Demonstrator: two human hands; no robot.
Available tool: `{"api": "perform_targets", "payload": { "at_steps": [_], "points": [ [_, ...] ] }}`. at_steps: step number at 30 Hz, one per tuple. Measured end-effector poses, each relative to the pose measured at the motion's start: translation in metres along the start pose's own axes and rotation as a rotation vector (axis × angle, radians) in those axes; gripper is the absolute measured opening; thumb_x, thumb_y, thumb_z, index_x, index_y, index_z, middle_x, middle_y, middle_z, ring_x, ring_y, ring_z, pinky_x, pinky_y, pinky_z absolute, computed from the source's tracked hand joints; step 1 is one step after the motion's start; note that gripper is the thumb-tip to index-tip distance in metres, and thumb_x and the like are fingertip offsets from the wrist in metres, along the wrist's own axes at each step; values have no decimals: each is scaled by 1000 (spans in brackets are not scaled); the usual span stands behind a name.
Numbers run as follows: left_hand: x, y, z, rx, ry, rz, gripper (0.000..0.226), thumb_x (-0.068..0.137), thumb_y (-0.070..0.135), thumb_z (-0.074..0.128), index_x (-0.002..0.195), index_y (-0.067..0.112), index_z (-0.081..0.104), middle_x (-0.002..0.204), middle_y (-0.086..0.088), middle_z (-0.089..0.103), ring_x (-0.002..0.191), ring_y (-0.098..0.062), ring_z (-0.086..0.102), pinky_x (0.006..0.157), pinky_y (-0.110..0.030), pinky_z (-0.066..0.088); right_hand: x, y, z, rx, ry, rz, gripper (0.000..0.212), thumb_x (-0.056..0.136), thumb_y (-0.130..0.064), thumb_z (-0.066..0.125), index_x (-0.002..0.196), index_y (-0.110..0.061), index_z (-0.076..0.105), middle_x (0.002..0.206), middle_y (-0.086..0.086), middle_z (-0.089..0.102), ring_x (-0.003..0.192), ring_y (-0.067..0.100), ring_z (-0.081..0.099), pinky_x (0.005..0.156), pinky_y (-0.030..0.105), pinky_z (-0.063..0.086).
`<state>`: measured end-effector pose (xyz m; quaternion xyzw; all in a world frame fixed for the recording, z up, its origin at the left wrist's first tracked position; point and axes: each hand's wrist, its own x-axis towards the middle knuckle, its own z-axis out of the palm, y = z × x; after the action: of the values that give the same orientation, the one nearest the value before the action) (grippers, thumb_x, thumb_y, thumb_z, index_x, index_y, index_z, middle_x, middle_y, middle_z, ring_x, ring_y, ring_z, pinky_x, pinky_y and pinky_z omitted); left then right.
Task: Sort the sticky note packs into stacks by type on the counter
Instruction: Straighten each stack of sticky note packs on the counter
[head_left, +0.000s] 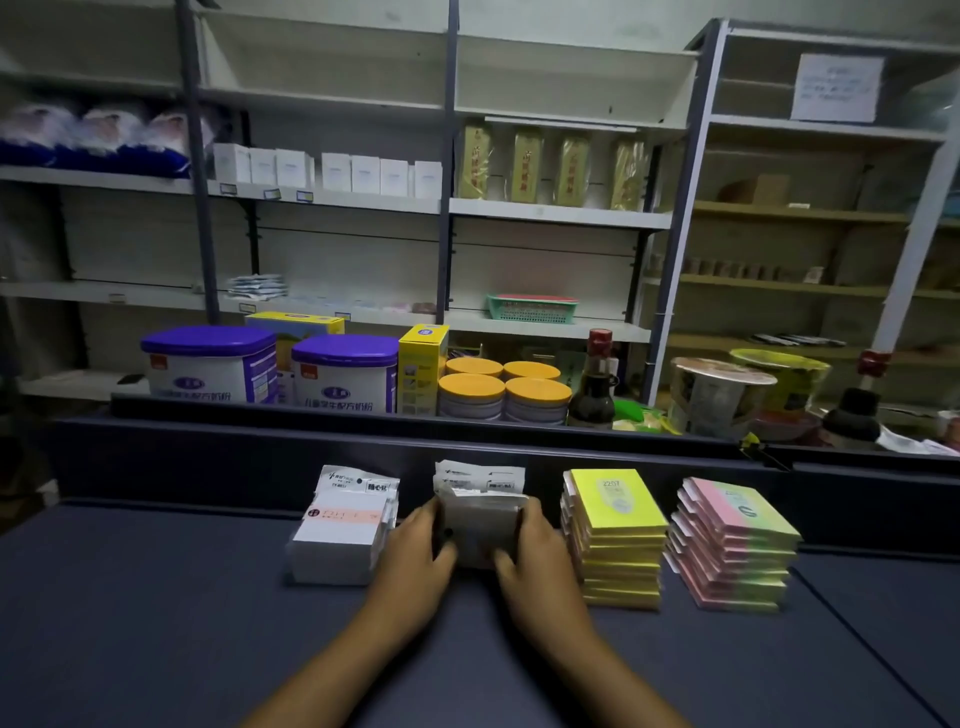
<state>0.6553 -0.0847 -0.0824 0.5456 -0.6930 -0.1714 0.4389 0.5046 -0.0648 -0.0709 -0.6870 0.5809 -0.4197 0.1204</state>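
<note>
Squaring the grey stack (480, 525) left of the yellow stack (618, 535) on the bench (156, 623): left hand (415, 558) and right hand (535, 551) clamped on its sides (near done). Next, probably: release gently, keeping edges aligned.

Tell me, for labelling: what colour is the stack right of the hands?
Bright yellow stack, clearest in the head view.

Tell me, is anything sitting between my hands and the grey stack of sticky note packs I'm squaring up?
Nothing visible. The left hand and right hand already grip the grey stack from either side; the white stack and yellow stack stand beside them.
</note>
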Motion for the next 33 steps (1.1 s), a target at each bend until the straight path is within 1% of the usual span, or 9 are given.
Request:
{"api": "perform_targets", "payload": {
  "at_steps": [1, 5, 9, 15, 19, 24, 27, 31, 33],
  "points": [
    [-1, 0, 0, 24, -11, 6, 43, 84, 15, 55, 125, 23, 60, 119, 7, 68, 112, -12, 63, 98, -25, 43, 0, -1, 0, -9, -22, 13, 43, 87, -10, 62, 126, -18, 45, 122, 3, 63, 114, 22, 60, 92, 30, 47],
    [-3, 3, -1, 129, -8, -5, 41, 88, 20, 55, 127, 31, 58, 118, 10, 69, 114, -11, 61, 90, -21, 33, 1, -2, -3, 24, -20, 1, 42, 87, -6, 62, 126, -14, 48, 122, 7, 64, 113, 24, 60, 89, 28, 46],
    [-6, 5, -5, 0, 18, 28, 40, 86, 25, 52, 126, 28, 59, 118, 10, 69, 112, -11, 63, 96, -36, 50, 2, 1, -2, 26, 48, -29, 40, 87, -7, 63, 125, -14, 51, 120, 7, 65, 112, 24, 61, 88, 29, 47],
    [-7, 3, 0, 116, -3, 44, 39, 91, 16, 53, 129, 25, 58, 115, 2, 71, 111, -18, 61, 87, -17, 35, 0, 3, 2, -36, -10, 20, 33, 91, -16, 63, 122, -14, 55, 116, 9, 69, 111, 29, 64, 89, 37, 51],
    [-3, -2, 0, -51, 6, 69, 40, 87, 23, 50, 126, 26, 60, 116, 7, 70, 110, -11, 64, 95, -33, 50, 4, 7, 1, 35, 66, -22, 32, 88, -11, 65, 119, -17, 57, 113, 4, 69, 106, 22, 65, 86, 32, 51],
    [-3, -6, 3, 37, -31, 93, 42, 89, 12, 56, 128, 26, 60, 115, 9, 71, 109, -9, 63, 89, -19, 45, 6, 10, 5, -45, 1, 41, 31, 91, -21, 65, 118, -12, 52, 119, 10, 67, 112, 30, 62, 89, 39, 50],
    [-2, -7, 0, -94, -10, 81, 44, 84, 12, 58, 125, 27, 63, 112, 15, 71, 106, -1, 64, 95, -29, 51, 5, 10, 5, 19, 35, 26, 33, 87, -17, 67, 116, -15, 51, 117, 7, 67, 109, 27, 62, 88, 39, 51],
    [-1, 5, -13, -504, 72, -3, 71, 70, 25, 71, 137, 19, 48, 125, 11, 64, 114, 2, 60, 94, -16, 48, 12, 3, -3, 311, 95, 26, 41, 82, -14, 77, 117, -17, 56, 111, -2, 69, 103, 13, 64, 87, 29, 52],
    [-2, 9, -13, -671, 40, -35, 78, 74, 17, 75, 140, 23, 35, 131, 14, 57, 119, 4, 56, 92, -13, 47, 14, -2, -8, 502, 65, 53, 43, 82, -14, 78, 121, -15, 59, 111, -3, 71, 104, 8, 66, 90, 26, 53]
  ]
}}
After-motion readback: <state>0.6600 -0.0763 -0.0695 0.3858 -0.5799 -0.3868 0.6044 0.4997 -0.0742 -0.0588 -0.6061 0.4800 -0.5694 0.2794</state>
